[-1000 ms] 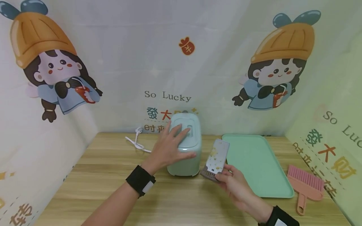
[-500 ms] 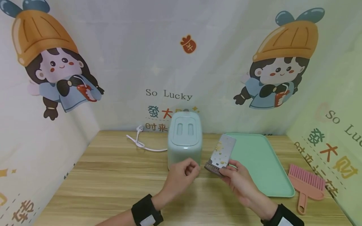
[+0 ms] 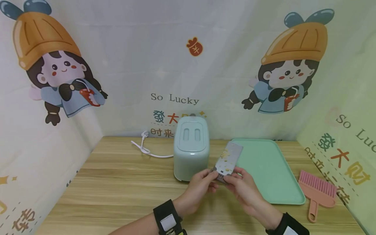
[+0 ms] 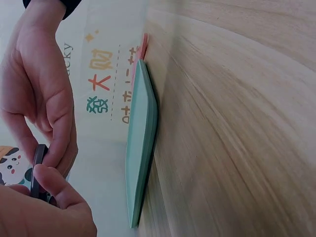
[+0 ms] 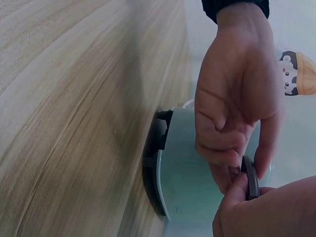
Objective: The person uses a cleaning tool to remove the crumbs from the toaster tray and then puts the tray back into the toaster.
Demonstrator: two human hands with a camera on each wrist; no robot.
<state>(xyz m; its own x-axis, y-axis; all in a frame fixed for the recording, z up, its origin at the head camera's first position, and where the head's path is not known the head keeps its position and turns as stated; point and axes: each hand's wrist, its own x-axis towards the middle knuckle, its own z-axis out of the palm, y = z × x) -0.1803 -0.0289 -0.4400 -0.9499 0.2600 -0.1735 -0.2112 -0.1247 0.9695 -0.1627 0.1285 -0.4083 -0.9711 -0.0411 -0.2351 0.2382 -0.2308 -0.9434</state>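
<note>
A toaster's crumb tray, flat and silvery with a dark grey end, is held tilted above the table. Yellowish crumbs are scattered over its surface. My left hand pinches the left corner of the dark end, thumb on top. At the right corner my right hand grips the same end, also with thumb on top. In the left wrist view the tray's dark end shows edge-on between both hands' fingers. Just behind my left hand stands the pale green toaster, its top lid in place.
A mint green serving tray lies on the wooden table to the right, partly behind the crumb tray. Beside it is a pink brush. The toaster's white cord trails left. Printed cloth hangs behind.
My left hand has left the toaster's lid, come down and forward, and taken hold of the crumb tray's left corner. The right hand keeps its grip, nearly in place.
</note>
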